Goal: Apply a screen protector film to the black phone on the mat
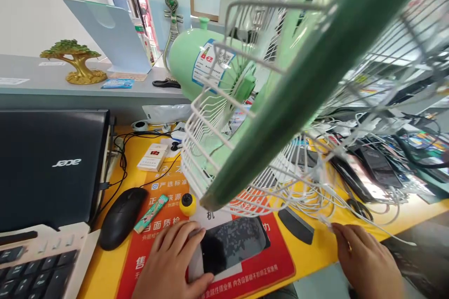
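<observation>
My left hand (173,261) grips the left end of a smartphone (235,243), fingers over the top edge and thumb at the lower edge. The phone lies on a red and orange printed mat (280,266), its dark screen blotched with grey patches. Over at the right edge of the table, my right hand (368,257) pinches a small whitish piece (326,222) between thumb and forefinger. Whether that piece is a cable end I cannot tell. Between the hands lies a flat dark grey bar (297,225). A small yellow and black round object (187,204) stands above the phone.
A green desk fan (280,117) looms close in front, blocking much of the view. Tangled white cables (315,196) and several phones (379,163) crowd the right. To the left are a black mouse (122,217), a keyboard (38,266), an Acer laptop (52,163) and a cigarette box (153,156).
</observation>
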`<action>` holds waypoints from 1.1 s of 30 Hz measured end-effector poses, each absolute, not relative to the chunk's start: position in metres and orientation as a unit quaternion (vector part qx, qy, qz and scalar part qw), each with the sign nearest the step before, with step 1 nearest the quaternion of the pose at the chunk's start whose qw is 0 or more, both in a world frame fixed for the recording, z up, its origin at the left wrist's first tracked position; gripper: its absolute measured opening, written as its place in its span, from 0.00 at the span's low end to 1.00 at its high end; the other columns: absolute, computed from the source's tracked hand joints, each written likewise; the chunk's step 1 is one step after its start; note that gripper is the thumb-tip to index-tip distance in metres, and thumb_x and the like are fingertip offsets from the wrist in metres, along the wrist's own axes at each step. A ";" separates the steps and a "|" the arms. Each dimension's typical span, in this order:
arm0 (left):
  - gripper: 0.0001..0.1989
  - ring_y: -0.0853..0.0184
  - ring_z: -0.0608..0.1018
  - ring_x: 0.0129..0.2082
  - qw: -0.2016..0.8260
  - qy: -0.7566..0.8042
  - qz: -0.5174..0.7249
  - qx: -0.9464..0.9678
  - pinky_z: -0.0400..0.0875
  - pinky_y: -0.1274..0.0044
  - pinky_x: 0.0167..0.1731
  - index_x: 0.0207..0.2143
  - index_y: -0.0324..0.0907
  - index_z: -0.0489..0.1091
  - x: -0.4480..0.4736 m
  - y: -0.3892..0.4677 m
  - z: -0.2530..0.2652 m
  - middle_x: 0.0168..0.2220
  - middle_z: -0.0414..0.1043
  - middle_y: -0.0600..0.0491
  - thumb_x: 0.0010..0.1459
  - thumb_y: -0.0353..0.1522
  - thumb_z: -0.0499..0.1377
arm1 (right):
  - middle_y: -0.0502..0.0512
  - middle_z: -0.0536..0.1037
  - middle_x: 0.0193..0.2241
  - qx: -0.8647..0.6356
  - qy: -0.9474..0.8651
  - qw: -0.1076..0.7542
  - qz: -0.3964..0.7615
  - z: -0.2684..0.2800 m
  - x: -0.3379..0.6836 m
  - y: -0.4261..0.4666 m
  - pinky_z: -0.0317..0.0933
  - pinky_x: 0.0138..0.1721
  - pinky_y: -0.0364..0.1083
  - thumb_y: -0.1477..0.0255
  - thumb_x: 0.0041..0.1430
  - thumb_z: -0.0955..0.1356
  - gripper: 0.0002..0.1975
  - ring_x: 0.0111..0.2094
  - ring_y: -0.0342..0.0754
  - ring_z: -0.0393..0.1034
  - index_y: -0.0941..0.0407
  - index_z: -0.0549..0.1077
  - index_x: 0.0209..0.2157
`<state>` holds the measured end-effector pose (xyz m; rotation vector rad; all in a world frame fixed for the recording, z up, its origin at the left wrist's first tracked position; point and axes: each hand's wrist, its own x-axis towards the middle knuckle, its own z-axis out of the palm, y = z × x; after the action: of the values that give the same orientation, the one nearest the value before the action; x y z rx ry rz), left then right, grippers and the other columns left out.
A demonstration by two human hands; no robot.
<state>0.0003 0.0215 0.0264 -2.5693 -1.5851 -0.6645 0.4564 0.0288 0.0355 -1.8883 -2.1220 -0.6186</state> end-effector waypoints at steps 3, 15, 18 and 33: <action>0.35 0.58 0.76 0.48 0.055 -0.490 -0.227 -0.840 0.67 0.68 0.48 0.54 0.50 0.69 -0.002 0.025 0.021 0.50 0.78 0.56 0.44 0.47 0.71 | 0.60 0.78 0.40 -0.672 -0.694 0.099 -0.237 0.033 0.455 0.027 0.63 0.37 0.54 0.67 0.70 0.59 0.15 0.38 0.57 0.74 0.55 0.75 0.46; 0.36 0.59 0.77 0.49 0.067 -0.487 -0.222 -0.842 0.68 0.69 0.48 0.55 0.51 0.69 -0.003 0.027 0.020 0.51 0.78 0.58 0.43 0.47 0.72 | 0.56 0.79 0.42 -0.537 -0.821 0.049 -0.186 0.044 0.390 0.058 0.65 0.27 0.46 0.65 0.69 0.63 0.12 0.33 0.49 0.76 0.52 0.73 0.48; 0.38 0.58 0.77 0.49 0.075 -0.489 -0.226 -0.839 0.67 0.68 0.49 0.54 0.50 0.69 0.000 0.025 0.026 0.51 0.78 0.58 0.41 0.48 0.73 | 0.55 0.79 0.34 -0.499 -0.836 0.019 -0.229 0.052 0.388 0.065 0.59 0.23 0.45 0.72 0.67 0.61 0.10 0.26 0.47 0.75 0.54 0.73 0.40; 0.32 0.52 0.74 0.57 -0.135 -0.568 -0.157 -0.797 0.68 0.59 0.56 0.54 0.56 0.71 0.004 0.020 0.035 0.57 0.74 0.57 0.45 0.45 0.72 | 0.49 0.75 0.16 -0.639 -0.764 0.079 -0.055 0.032 0.300 0.050 0.48 0.18 0.46 0.60 0.73 0.59 0.16 0.17 0.54 0.73 0.51 0.65 0.31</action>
<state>0.0045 0.0196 0.0349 -2.7442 -1.9548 -0.5406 0.3002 0.0498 0.0320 -1.9109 -2.2848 -0.1639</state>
